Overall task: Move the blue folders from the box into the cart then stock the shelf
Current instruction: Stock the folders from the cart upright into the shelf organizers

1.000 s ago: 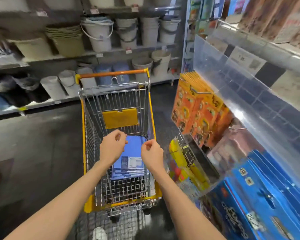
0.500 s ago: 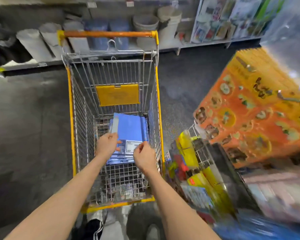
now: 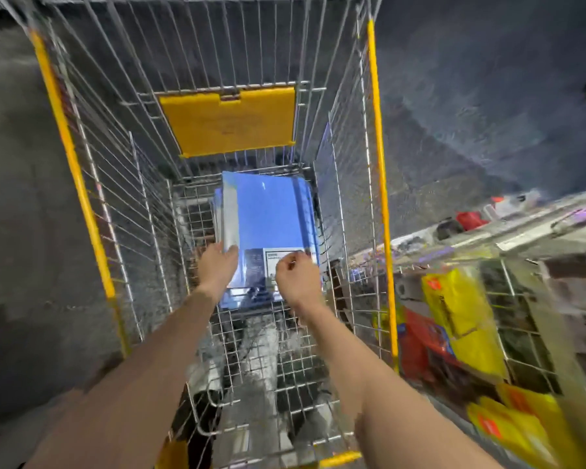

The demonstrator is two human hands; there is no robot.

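Observation:
A stack of blue folders [image 3: 271,214] with a white label lies flat on the wire floor of the yellow-edged cart [image 3: 376,164], towards its far end. Both my arms reach down into the cart. My left hand [image 3: 217,265] grips the near left corner of the stack, fingers under its edge. My right hand [image 3: 296,277] has its fingers curled and pinches the near right edge by the label. The lower folders are hidden under the top one.
A yellow flap [image 3: 230,120] hangs on the cart's far wall. To the right stands a wire rack [image 3: 508,316] with yellow and red packs [image 3: 460,319]. Dark floor [image 3: 471,130] lies on both sides of the cart.
My head has dropped close over the cart, so the shelves have left the view. Both hands went down from above the stack and now hold its near edge.

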